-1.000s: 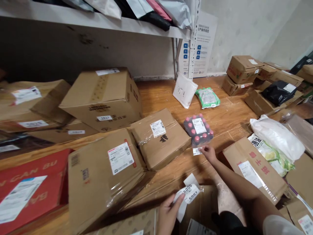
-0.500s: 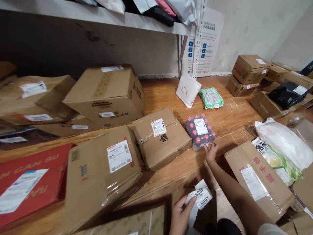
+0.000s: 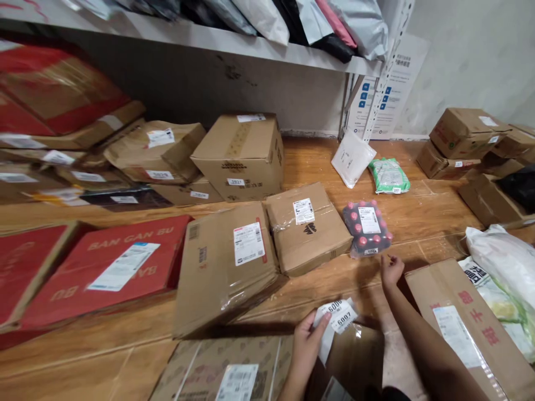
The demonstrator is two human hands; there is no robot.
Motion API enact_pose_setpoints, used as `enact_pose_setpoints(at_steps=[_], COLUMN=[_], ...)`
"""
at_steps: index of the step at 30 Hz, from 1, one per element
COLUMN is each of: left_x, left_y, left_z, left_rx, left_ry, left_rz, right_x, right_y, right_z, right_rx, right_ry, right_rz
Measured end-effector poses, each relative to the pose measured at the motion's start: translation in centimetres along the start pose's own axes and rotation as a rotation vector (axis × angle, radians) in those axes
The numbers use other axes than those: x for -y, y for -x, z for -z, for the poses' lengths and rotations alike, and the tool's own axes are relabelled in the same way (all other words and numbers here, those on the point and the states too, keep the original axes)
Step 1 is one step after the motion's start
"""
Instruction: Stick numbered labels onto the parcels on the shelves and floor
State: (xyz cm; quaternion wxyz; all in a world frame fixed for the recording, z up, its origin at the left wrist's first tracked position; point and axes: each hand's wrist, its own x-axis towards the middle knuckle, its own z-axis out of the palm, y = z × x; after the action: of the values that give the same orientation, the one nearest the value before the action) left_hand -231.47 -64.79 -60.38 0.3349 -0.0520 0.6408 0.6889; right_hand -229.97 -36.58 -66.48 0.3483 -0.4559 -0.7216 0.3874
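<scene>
Head: labels in left hand

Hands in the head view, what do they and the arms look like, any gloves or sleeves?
The left hand and right hand are bare, without gloves. The forearms show no sleeve, watch or bracelet where visible.

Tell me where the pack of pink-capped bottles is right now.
In the head view, the bottle pack sits right of centre on the wood-look surface, immediately right of a cardboard box and just beyond the right hand.
</scene>
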Motion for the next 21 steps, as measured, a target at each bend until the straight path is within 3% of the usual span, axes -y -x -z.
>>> enact_pose_setpoints(at_steps=[2, 4, 5, 7, 10, 13, 16, 21], left_x=[-0.4, -0.8, -0.9, -1.3, -1.9, -2.5, -2.8, -2.8], left_y=[-0.3, -0.4, -0.5, -0.5, -0.3, -0.3, -0.4, -0.9], left_z=[0.2, 0.4, 0.4, 0.4, 0.3, 0.0, 0.0, 0.2], left_rx=[-0.027, -0.051, -0.053, -0.059, -0.094, -0.122, -0.091, -0.003], left_ry=[0.015, 0.041, 0.059, 0.101, 0.131, 0.115, 0.100, 0.230], left_rz=[0.000, -0.003, 0.000, 0.009, 0.000, -0.053, -0.069, 0.013], right_x=[2.8, 5.9, 7.4, 9.7, 11.1, 10.6, 10.0, 9.8], right_y=[2.7, 5.4, 6.6, 8.4, 9.6, 9.9, 10.1, 10.3], right_z=[1.1, 1.8, 2.1, 2.1, 1.6, 1.0, 0.9, 1.3], right_rx=[0.260, 0.837, 1.020, 1.204, 1.157, 1.120, 1.134, 1.131], right_ry=[-0.086, -0.273, -0.331, -0.380, -0.416, -0.461, -0.476, -0.466], right_rz=[0.048, 0.084, 0.066, -0.012, -0.168, -0.254, -0.258, -0.169])
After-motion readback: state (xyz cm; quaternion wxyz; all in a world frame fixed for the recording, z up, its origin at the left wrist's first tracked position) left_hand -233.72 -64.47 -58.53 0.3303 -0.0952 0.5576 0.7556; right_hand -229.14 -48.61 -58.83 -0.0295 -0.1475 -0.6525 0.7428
